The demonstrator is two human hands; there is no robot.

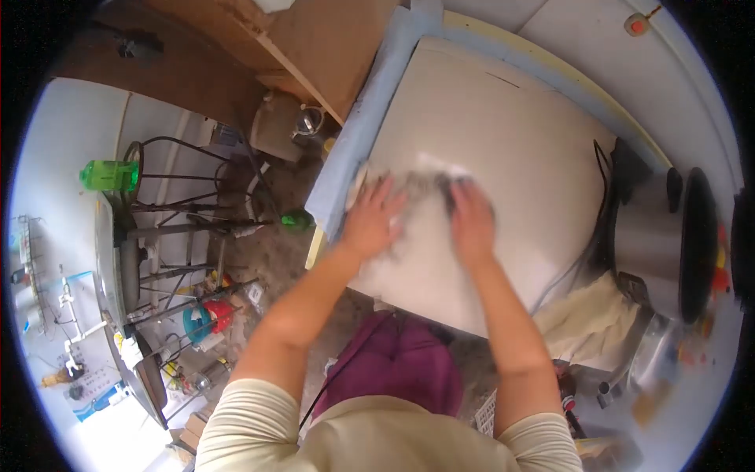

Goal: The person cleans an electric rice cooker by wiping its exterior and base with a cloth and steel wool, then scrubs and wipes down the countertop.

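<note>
My left hand (373,220) lies over the front left part of a cream-coloured board or tabletop (503,126), its fingers spread and slightly blurred. To its right, my right hand (473,220) is on the same surface, close to a blurred dark object or patch (450,189); whether the fingers grip it is hidden by motion. A grey smudgy area, perhaps powder, shows between the two hands. Light blue cloth (358,130) runs along the surface's left edge.
A large metal pot (649,236) stands at the right, with a crumpled beige cloth (590,318) and a dark cable by it. At the left are a metal rack, a green bottle (110,175) and stools. A wooden cabinet (338,47) stands behind.
</note>
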